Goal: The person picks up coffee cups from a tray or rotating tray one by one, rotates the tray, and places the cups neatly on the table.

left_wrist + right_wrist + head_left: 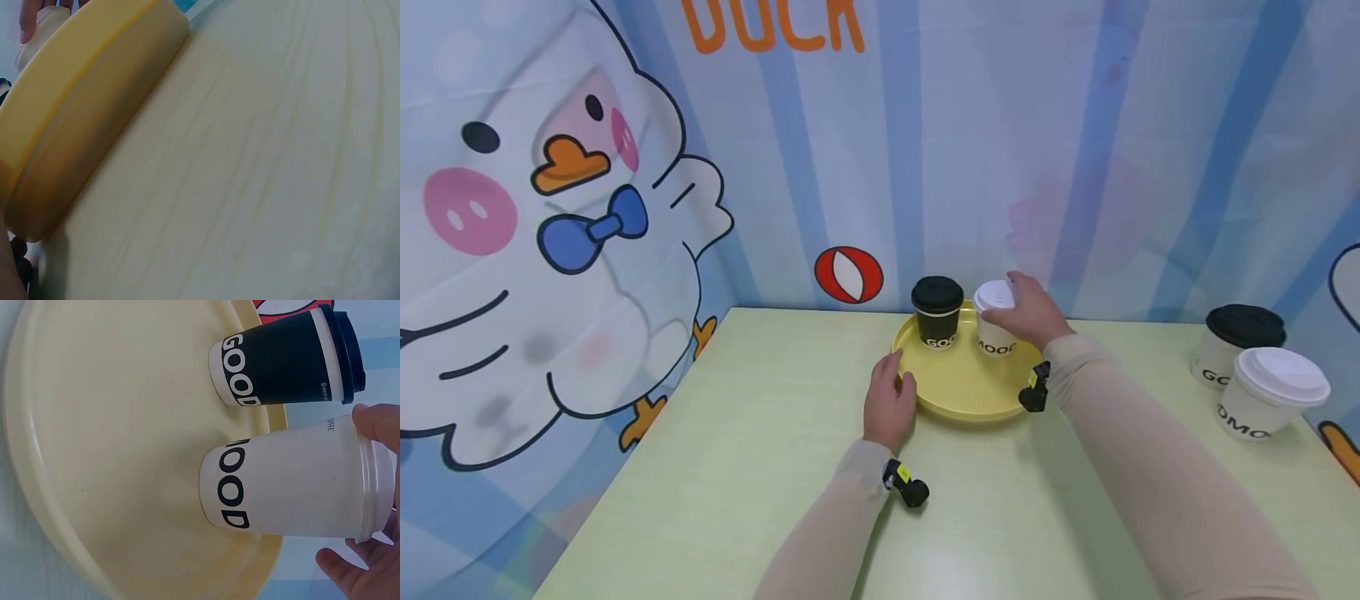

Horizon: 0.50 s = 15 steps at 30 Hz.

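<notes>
A round yellow tray [962,404] lies on the table, bearing two lidded paper cups. My right hand [1030,315] holds the white coffee cup [294,481] near its white lid [375,487], thumb on one side and fingers on the other. That cup, lettered "MOOD", stands upright on the tray's far part. Just left of it is the black coffee cup [937,317] with a black lid, lettered "GOOD". My left hand [889,404] rests at the tray's left rim, fingers fairly straight and thumb apart from them. In the left wrist view, the tray's side wall [106,119] fills the upper left.
Two more lidded cups stand at the table's right: a black-lidded cup [1236,346] behind a white-lidded cup [1262,400]. The pale green table [775,417] ends against a printed blue backdrop [955,150] close behind the tray.
</notes>
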Tool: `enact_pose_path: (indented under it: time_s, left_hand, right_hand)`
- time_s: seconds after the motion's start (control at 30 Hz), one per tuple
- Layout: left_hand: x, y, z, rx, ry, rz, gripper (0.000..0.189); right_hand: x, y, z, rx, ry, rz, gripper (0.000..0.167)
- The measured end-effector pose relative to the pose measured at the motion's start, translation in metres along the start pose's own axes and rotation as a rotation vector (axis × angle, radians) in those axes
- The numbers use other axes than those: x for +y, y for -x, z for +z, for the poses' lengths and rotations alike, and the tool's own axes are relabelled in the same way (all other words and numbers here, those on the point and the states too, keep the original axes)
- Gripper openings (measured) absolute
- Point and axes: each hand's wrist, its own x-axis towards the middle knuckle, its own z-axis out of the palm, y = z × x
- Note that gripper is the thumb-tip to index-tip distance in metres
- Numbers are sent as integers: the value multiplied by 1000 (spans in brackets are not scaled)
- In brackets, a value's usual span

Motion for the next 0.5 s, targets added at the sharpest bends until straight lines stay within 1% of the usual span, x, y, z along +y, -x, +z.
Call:
enact_pose_path:
  time_s: [0.13, 0.33, 0.5]
  left_hand:
    - [-1, -1, 1, 2, -2, 10, 52]
    - [-2, 0, 0, -4, 1, -11, 52]
    - [0, 0, -1, -11, 4, -8, 51]
  right_hand:
    - [-1, -1, 1, 13, 17, 4, 96]
    - [-5, 0, 1, 11, -3, 18, 98]
    - [-6, 1, -1, 9, -11, 21, 101]
